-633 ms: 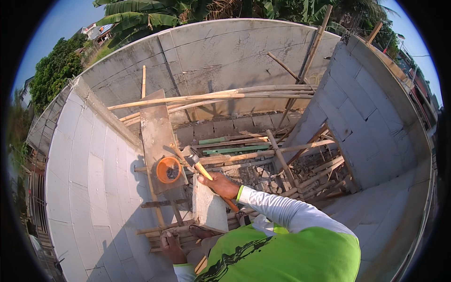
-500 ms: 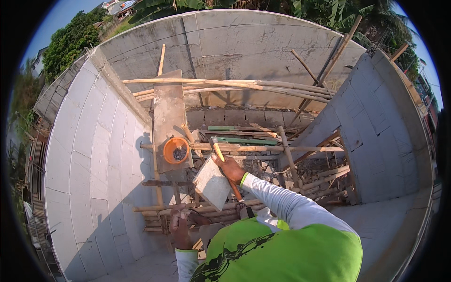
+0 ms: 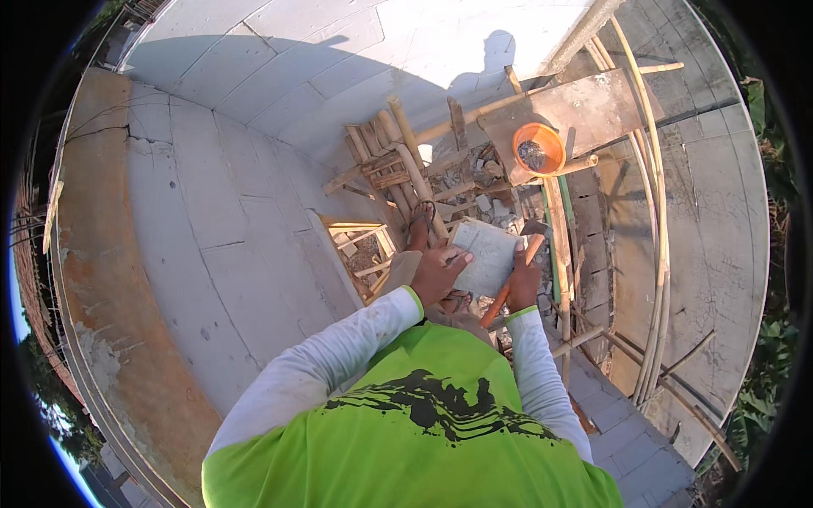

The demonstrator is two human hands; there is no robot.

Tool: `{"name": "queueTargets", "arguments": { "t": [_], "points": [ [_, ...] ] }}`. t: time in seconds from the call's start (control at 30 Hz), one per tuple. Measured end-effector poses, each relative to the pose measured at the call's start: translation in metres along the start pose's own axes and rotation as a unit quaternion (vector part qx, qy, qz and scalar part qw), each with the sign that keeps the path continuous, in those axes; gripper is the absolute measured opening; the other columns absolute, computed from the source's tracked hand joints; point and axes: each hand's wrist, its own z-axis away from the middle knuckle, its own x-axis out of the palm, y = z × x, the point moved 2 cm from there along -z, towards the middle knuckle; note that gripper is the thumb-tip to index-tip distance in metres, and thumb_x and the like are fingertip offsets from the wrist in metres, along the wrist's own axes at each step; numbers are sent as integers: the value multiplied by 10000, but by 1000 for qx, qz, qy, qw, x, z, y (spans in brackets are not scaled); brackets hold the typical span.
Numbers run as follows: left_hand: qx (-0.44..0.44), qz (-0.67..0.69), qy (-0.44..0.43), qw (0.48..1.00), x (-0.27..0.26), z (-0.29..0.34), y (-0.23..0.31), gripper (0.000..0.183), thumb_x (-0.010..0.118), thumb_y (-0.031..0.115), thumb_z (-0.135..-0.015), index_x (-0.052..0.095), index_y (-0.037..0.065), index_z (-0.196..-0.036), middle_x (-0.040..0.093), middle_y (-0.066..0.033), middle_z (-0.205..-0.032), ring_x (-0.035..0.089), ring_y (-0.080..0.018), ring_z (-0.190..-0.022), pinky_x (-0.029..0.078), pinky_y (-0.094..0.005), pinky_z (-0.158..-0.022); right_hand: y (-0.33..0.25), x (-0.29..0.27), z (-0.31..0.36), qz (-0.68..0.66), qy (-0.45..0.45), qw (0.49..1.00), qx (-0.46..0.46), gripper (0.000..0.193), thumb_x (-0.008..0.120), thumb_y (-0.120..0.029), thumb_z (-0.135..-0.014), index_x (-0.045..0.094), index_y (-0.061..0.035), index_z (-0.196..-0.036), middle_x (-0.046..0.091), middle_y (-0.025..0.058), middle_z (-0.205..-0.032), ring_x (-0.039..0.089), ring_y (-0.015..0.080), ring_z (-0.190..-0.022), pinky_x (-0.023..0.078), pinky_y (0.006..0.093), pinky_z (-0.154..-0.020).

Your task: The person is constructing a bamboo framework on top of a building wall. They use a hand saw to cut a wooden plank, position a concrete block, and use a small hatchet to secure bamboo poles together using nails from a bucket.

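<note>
In front of my body is a pale grey, flat-faced block (image 3: 484, 254), tilted and seen from above. My left hand (image 3: 439, 273) is closed on its left edge, thumb and fingertips over the top. At the opposite edge my right hand (image 3: 524, 281) is closed round the orange handle of a hammer (image 3: 498, 305), whose dark metal head sticks up past my fingers. Whether the right fingers also press on the block I cannot tell. My sandalled feet show below, one on bamboo poles.
An orange bucket (image 3: 549, 146) with dark grey contents stands on a plank (image 3: 605, 106) beyond my hands. Bamboo poles (image 3: 648, 220) run along the right, in front of a concrete wall (image 3: 720, 212). Pale block walls (image 3: 229, 195) rise at left and ahead. Rubble lies below the poles.
My view has swung to the left. The left hand, apart from the block before, now grips its edge. The right hand still holds the hammer, at the block's other side.
</note>
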Motion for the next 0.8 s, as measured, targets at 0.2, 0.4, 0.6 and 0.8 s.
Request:
{"name": "queueTargets", "arguments": {
  "t": [0.2, 0.4, 0.6, 0.8],
  "points": [
    [-98, 3, 147, 984, -43, -54, -108, 321, 636, 302, -921, 724, 4, -1000, 696, -154, -928, 643, -215, -880, 480, -335, -824, 17, 16, -49, -91, -60, 992, 60, 329, 588, -313, -978, 592, 15, -984, 664, 97, -813, 677, 203, -639, 513, 282, -534],
    [-284, 1, 268, 921, -92, -134, -237, 338, 654, 352, -879, 737, 28, -928, 699, -200, -800, 680, -326, -762, 503, -401, -727, 41, 10, -48, 108, -79, 984, 114, 289, 638, -298, -932, 600, -26, -842, 535, 7, -645, 520, 104, -512, 439, 267, -474],
    [-371, -182, 269, 870, -157, -210, -317, 337, 642, 376, -869, 744, 62, -942, 705, -202, -907, 681, -381, -899, 530, -445, -823, 118, 0, -43, 187, -106, 950, 227, 239, 701, -230, -881, 579, -33, -820, 493, -17, -600, 438, 88, -451, 367, 282, -399],
    [-296, -106, 335, 888, -209, -296, -351, 317, 676, 347, -848, 741, 40, -889, 681, -196, -741, 669, -341, -712, 500, -420, -711, 132, 26, -45, 249, -137, 908, 307, 187, 695, -187, -886, 607, -22, -891, 495, -12, -604, 457, 101, -456, 389, 280, -390]
  ]
}}
